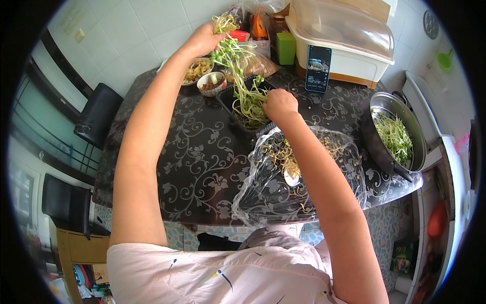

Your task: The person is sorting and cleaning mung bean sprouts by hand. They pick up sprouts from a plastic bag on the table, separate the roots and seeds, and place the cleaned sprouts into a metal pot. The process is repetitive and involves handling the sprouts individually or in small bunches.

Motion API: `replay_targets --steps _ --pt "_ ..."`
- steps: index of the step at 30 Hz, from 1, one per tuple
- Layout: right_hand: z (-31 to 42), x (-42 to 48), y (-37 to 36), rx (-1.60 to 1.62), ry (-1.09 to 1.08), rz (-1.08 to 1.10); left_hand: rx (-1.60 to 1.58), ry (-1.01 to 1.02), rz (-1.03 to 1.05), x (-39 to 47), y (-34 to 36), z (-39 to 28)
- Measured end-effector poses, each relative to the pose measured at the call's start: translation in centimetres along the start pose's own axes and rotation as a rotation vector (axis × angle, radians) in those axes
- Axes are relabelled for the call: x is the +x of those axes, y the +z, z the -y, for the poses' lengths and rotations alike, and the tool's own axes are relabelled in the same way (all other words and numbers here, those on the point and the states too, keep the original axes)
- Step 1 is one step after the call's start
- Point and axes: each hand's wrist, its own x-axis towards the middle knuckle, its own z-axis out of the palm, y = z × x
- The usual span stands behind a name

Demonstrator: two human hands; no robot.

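My left hand (pixel 207 38) is raised beyond the table's far left part, closed around a bunch of pale-stemmed green sprouts (pixel 229 49). Their long stems hang down towards a black plastic tray (pixel 224 99). More tangled sprouts (pixel 248 104) lie in that tray. At its right rim, my right hand (pixel 281 105) is curled into these sprouts, with its fingertips hidden. Below my right forearm, a sheet of clear plastic film (pixel 262 193) carries loose roots and seed husks (pixel 284 157) and a white oval piece (pixel 291 177), partly covered by the arm.
A dark pot (pixel 417 152) with sprouts stands at the right. A phone (pixel 318 68) leans against a lidded white box (pixel 341 57). A patterned bowl (pixel 212 85), a plate of food (pixel 199 70), a bagged item (pixel 258 66) and a green container (pixel 286 47) stand at the back.
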Motion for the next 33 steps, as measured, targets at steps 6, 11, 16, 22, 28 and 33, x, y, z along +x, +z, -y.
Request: replay_targets --steps 6,11,16,22,28,33 --pt "0.0 -1.2 -0.8 -0.084 -0.105 -0.226 -0.006 0.043 -0.017 0.3 -1.7 -1.5" --pt "0.5 -1.5 -1.9 -0.091 -0.127 -0.170 -0.084 0.104 -0.067 1.1 -2.7 -2.8" --pt "0.5 -2.5 -2.3 -0.014 -0.122 -0.068 -0.120 0.184 -0.026 3.3 -5.3 -2.8" --pt "-4.3 -5.8 -5.0 0.166 -0.217 -0.142 -0.196 0.096 -0.027 -2.8 -2.9 -12.8" --pt "-12.5 -12.7 -6.8 0.248 -0.102 -0.336 -0.455 0.293 0.358 -2.6 1.6 -11.4" --pt "-15.8 -17.4 -3.4 0.402 0.063 -0.354 -0.268 0.168 0.512 -9.3 8.7 -15.3"
